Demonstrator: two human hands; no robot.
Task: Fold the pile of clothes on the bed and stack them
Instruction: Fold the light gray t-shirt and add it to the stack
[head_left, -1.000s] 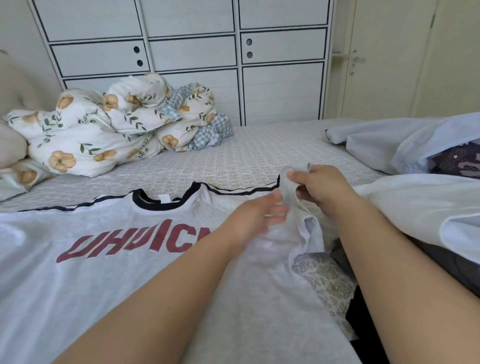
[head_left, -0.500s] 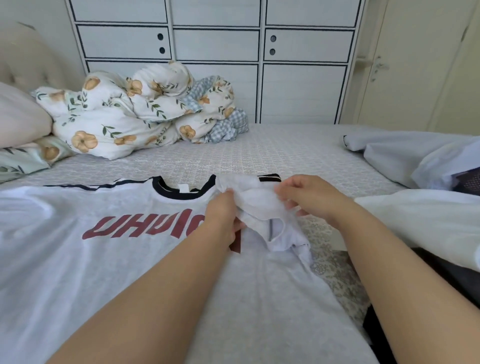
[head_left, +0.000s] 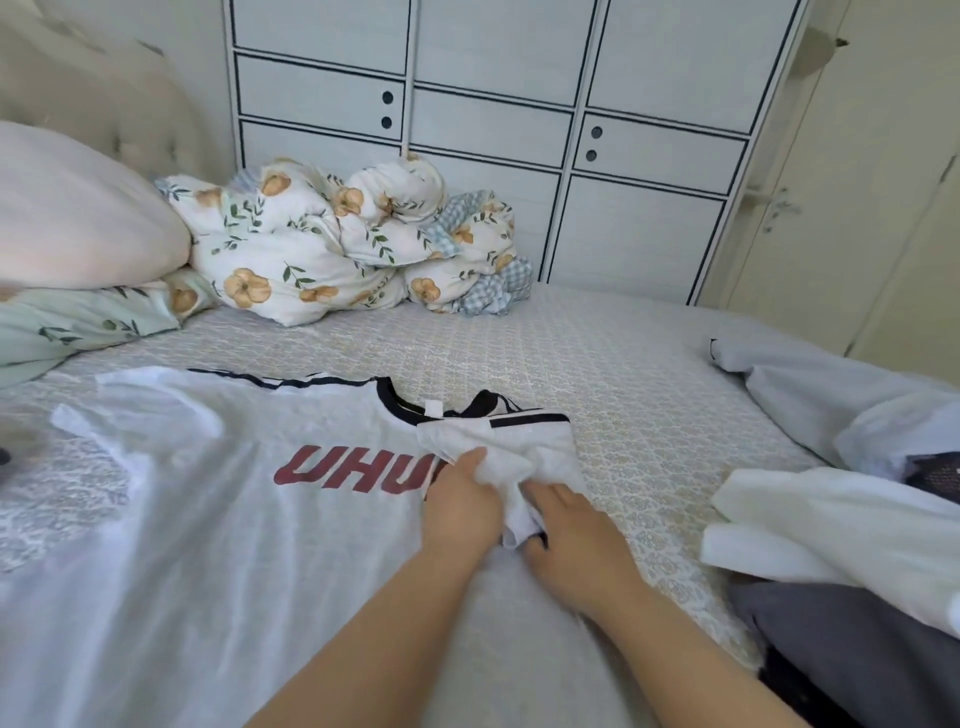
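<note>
- Lying flat on the bed (head_left: 597, 353), the white T-shirt (head_left: 208, 519) spreads out to the left of both hands.
- Left hand (head_left: 462, 506): fingers straight, pressing the folded-in sleeve (head_left: 524, 447).
- Right hand (head_left: 571, 530), just beside it: fingers tucked under the sleeve's edge, gripping it.
- Unfolded clothes (head_left: 831, 519) lie right of the right hand.

The folded-over sleeve (head_left: 519, 441) covers the end of the red lettering (head_left: 358, 467) on the white T-shirt (head_left: 208, 545), whose lower part the bottom edge cuts off.

Red "UHU" on white T-shirt (head_left: 218, 519)
</note>
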